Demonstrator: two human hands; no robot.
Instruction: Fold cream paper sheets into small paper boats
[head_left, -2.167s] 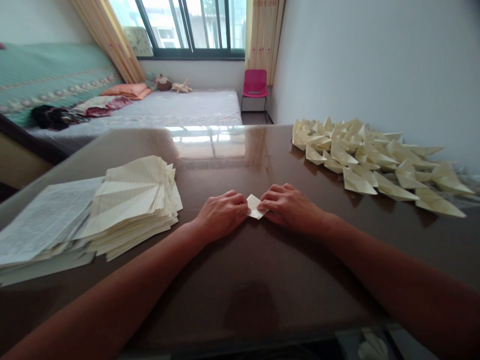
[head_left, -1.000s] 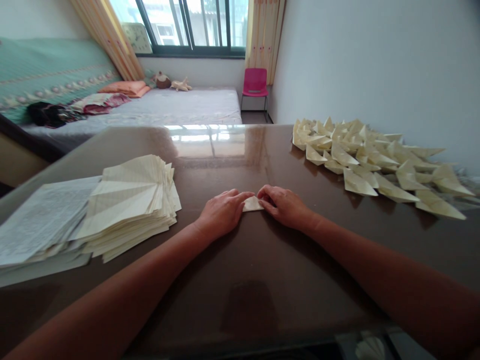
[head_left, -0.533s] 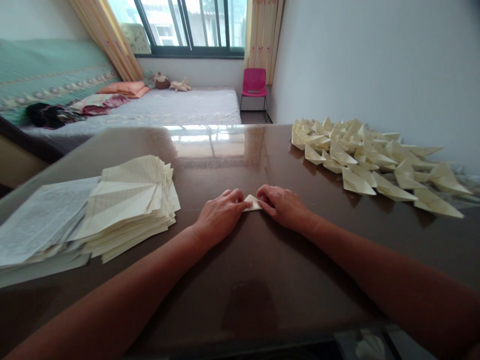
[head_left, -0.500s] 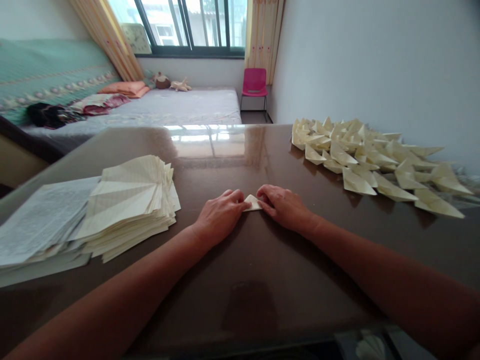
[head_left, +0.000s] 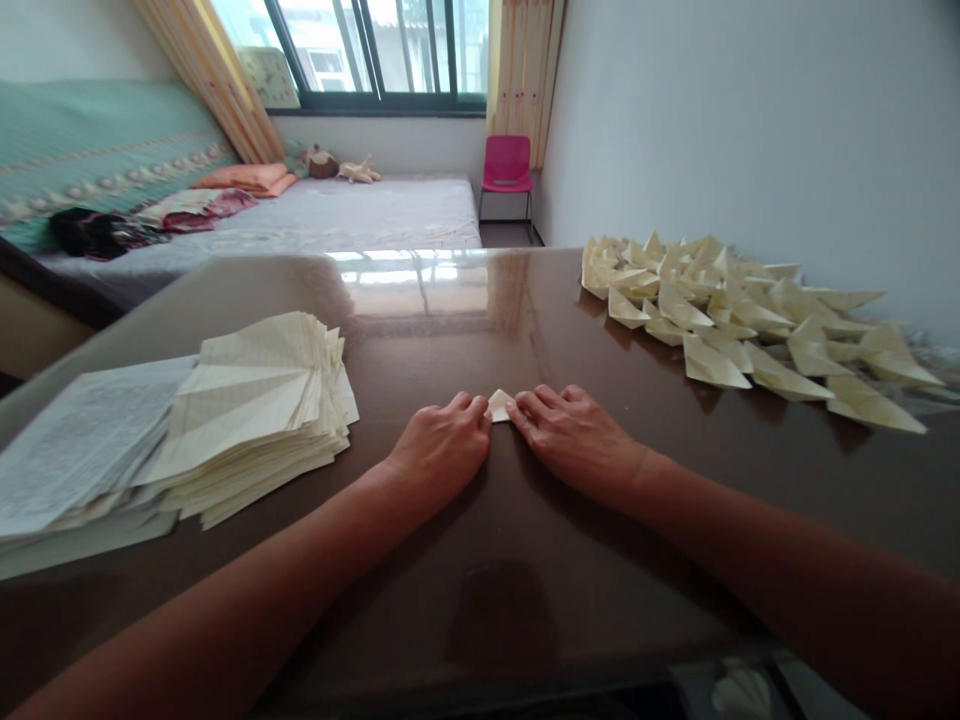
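Observation:
A small cream piece of folded paper [head_left: 499,406] lies on the brown tabletop [head_left: 480,560], its pointed tip facing away from me. My left hand [head_left: 448,432] is closed on the paper's left edge, fingers bent and pressed together. On the opposite edge, my right hand [head_left: 571,430] pinches the paper with thumb and curled fingers. Both hands cover the sides of the paper, so only its middle shows.
To the left lies a stack of cream paper sheets [head_left: 247,400], overlapping some printed white sheets [head_left: 82,440]. A pile of folded paper boats [head_left: 720,310] spreads along the wall at right. Beyond the table are a bed [head_left: 390,215] and a pink chair [head_left: 508,165].
My right hand has shifted slightly nearer me and its fingers lie lower over the paper. The left fingers have curled in more, and less of the paper's width shows.

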